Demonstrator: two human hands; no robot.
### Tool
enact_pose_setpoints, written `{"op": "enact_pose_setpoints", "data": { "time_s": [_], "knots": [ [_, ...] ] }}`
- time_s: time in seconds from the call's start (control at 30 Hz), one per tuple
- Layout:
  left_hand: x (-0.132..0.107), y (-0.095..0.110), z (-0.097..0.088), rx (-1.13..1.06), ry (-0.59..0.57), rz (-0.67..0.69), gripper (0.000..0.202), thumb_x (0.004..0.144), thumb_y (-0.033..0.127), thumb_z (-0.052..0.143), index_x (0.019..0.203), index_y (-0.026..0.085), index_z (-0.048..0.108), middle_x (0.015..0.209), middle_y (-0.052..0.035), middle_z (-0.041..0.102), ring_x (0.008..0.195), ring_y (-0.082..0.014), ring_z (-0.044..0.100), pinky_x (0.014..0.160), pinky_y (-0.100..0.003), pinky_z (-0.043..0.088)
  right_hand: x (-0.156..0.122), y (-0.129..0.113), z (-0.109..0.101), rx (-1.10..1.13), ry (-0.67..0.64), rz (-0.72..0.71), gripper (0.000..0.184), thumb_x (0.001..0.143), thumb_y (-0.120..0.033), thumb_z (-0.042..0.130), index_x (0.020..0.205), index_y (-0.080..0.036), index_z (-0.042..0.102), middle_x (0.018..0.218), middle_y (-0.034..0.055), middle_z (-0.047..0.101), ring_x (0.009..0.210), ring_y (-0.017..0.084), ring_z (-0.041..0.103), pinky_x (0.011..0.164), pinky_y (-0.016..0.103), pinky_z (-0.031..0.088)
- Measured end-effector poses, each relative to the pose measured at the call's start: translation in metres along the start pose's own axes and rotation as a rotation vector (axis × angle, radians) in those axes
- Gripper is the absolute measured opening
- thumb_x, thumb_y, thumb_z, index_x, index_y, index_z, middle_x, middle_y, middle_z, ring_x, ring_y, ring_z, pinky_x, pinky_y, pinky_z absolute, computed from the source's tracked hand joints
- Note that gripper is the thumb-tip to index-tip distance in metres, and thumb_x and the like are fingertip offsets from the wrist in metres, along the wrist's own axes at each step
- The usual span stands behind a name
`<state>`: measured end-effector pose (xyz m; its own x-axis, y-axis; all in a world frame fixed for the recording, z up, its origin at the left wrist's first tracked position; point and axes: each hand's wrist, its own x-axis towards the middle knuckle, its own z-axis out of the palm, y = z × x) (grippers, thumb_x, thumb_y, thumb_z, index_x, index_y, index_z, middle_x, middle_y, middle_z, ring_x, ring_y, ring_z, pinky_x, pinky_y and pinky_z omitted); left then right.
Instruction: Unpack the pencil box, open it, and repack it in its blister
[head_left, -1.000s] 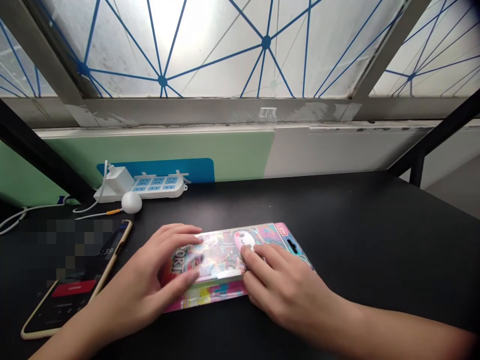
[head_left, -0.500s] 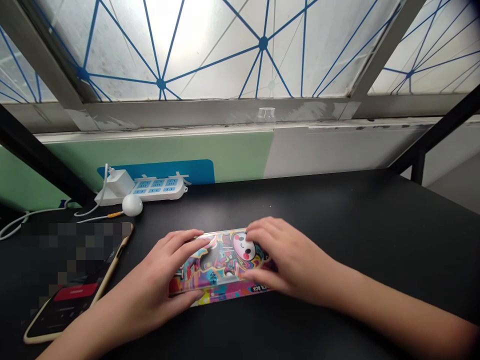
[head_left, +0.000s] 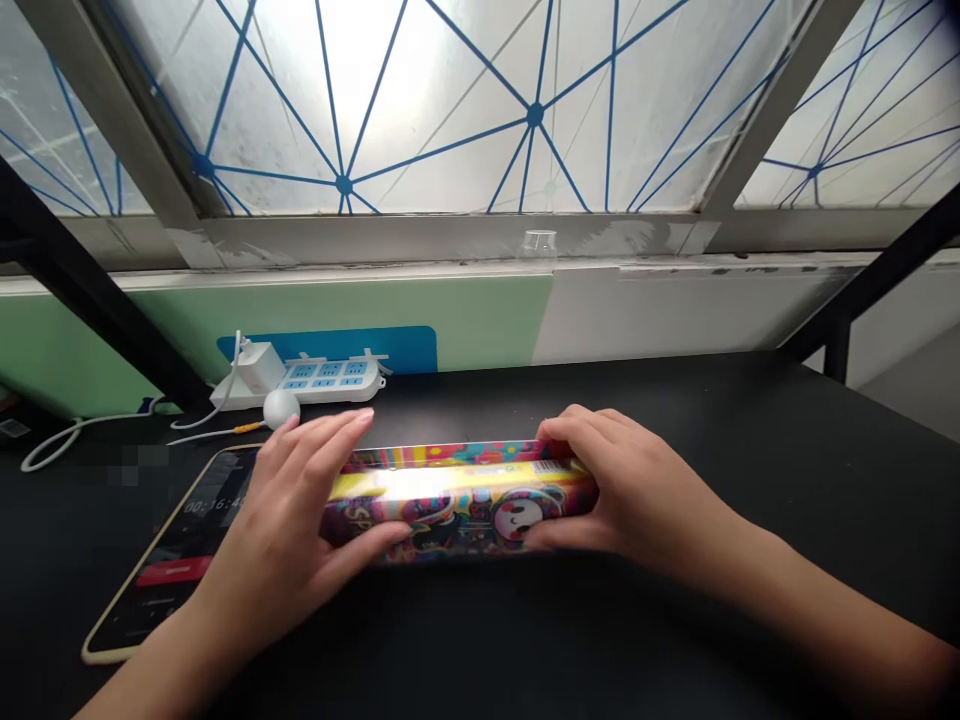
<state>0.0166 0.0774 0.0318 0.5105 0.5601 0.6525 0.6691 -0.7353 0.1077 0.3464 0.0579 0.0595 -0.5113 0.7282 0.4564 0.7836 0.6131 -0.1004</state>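
Note:
A brightly printed pencil box [head_left: 450,510] with cartoon figures lies crosswise in front of me, tilted so that a shiny yellow side and a round white cartoon face show. My right hand [head_left: 600,480] grips its right end, thumb along the front and fingers over the back edge. Around the left end is my left hand [head_left: 300,500], its thumb against the front and its fingers spread above the back corner. Both ends of the box are partly hidden by the hands.
A phone [head_left: 135,610] with a timer on its screen lies left, partly under my left forearm. Behind it are a white power strip [head_left: 330,385] with a plugged-in charger [head_left: 261,366], a round white device [head_left: 282,409] and cables. A window and black slanted bars border the black desk [head_left: 675,400].
The pencil box has been turned from lying flat, face up, to showing its yellow side. Both hands moved apart toward its ends, and the left fingers rose. The view has shifted slightly.

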Motion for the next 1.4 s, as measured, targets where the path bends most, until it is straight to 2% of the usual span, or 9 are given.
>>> {"op": "enact_pose_setpoints", "data": {
  "time_s": [0.1,0.2,0.37,0.53,0.7,0.83,0.93,1.1,1.4],
  "knots": [
    [0.000,-0.007,-0.002,0.016,-0.020,0.104,0.045,0.094,0.031,0.073,0.134,0.022,0.054,0.114,-0.0097,0.069,0.102,-0.0272,0.066,0.098,-0.047,0.049,-0.007,-0.014,0.004,-0.142,0.102,-0.097,0.026,0.092,-0.040,0.070,0.099,-0.019,0.056,0.089,0.0067,0.071,0.075,0.024,0.067,0.068,0.037,0.050],
    [-0.001,-0.006,-0.001,0.056,-0.047,0.184,0.034,0.091,0.025,0.077,0.119,0.020,0.059,0.106,-0.0078,0.072,0.092,-0.0241,0.068,0.098,-0.049,0.048,-0.011,-0.024,0.015,-0.238,0.104,-0.143,0.008,0.097,-0.020,0.056,0.102,-0.016,0.060,0.093,0.0092,0.075,0.076,0.025,0.070,0.068,0.038,0.051],
    [0.000,0.002,0.002,0.020,-0.098,0.262,0.016,0.096,0.022,0.071,0.106,0.016,0.060,0.106,-0.0100,0.072,0.098,-0.0244,0.067,0.093,-0.043,0.050,-0.012,-0.026,0.031,-0.362,0.075,-0.206,0.025,0.095,-0.009,0.049,0.114,-0.011,0.065,0.107,0.0123,0.078,0.095,0.028,0.074,0.082,0.041,0.054],
    [0.002,0.006,0.001,-0.085,-0.198,0.297,0.011,0.100,0.010,0.058,0.092,0.017,0.058,0.100,-0.0055,0.073,0.092,-0.0198,0.067,0.091,-0.039,0.049,-0.014,-0.027,0.038,-0.367,0.005,-0.217,0.029,0.097,-0.015,0.050,0.118,-0.010,0.068,0.115,0.0153,0.077,0.100,0.031,0.073,0.077,0.042,0.056],
    [0.002,0.009,0.002,-0.113,-0.248,0.255,0.005,0.098,0.015,0.062,0.101,0.019,0.061,0.100,-0.0055,0.073,0.093,-0.0221,0.066,0.091,-0.041,0.050,-0.013,-0.025,0.040,-0.288,-0.059,-0.206,0.032,0.097,-0.023,0.054,0.122,-0.009,0.067,0.116,0.0159,0.075,0.100,0.032,0.071,0.077,0.045,0.057],
    [0.000,0.008,0.005,-0.062,-0.352,0.169,0.045,0.095,0.036,0.068,0.135,0.020,0.054,0.127,-0.0120,0.069,0.118,-0.0325,0.061,0.101,-0.052,0.048,-0.013,-0.024,0.042,-0.221,-0.122,-0.183,0.042,0.095,-0.034,0.062,0.130,-0.010,0.064,0.130,0.0183,0.070,0.115,0.036,0.067,0.090,0.050,0.056],
    [-0.003,0.004,0.008,0.008,-0.446,0.093,0.071,0.096,0.048,0.064,0.155,0.024,0.034,0.154,-0.0147,0.051,0.142,-0.0375,0.045,0.115,-0.065,0.035,-0.012,-0.026,0.044,-0.168,-0.176,-0.205,0.055,0.094,-0.044,0.065,0.139,-0.013,0.058,0.148,0.0184,0.058,0.133,0.039,0.056,0.104,0.054,0.050],
    [-0.008,-0.001,0.015,0.051,-0.557,-0.043,0.083,0.098,0.062,0.053,0.163,0.024,0.019,0.169,-0.0161,0.027,0.155,-0.0376,0.023,0.118,-0.068,0.028,-0.010,-0.028,0.047,-0.063,-0.309,-0.284,0.070,0.096,-0.054,0.061,0.153,-0.017,0.044,0.163,0.0127,0.039,0.146,0.039,0.042,0.114,0.059,0.042],
    [-0.009,-0.003,0.016,0.015,-0.578,-0.109,0.088,0.094,0.066,0.056,0.164,0.025,0.021,0.168,-0.0158,0.027,0.154,-0.0384,0.026,0.119,-0.066,0.028,-0.008,-0.015,0.032,0.108,-0.419,-0.218,0.095,0.081,-0.073,0.067,0.157,-0.023,0.040,0.163,0.0122,0.038,0.150,0.038,0.035,0.119,0.059,0.036]
  ]
}}
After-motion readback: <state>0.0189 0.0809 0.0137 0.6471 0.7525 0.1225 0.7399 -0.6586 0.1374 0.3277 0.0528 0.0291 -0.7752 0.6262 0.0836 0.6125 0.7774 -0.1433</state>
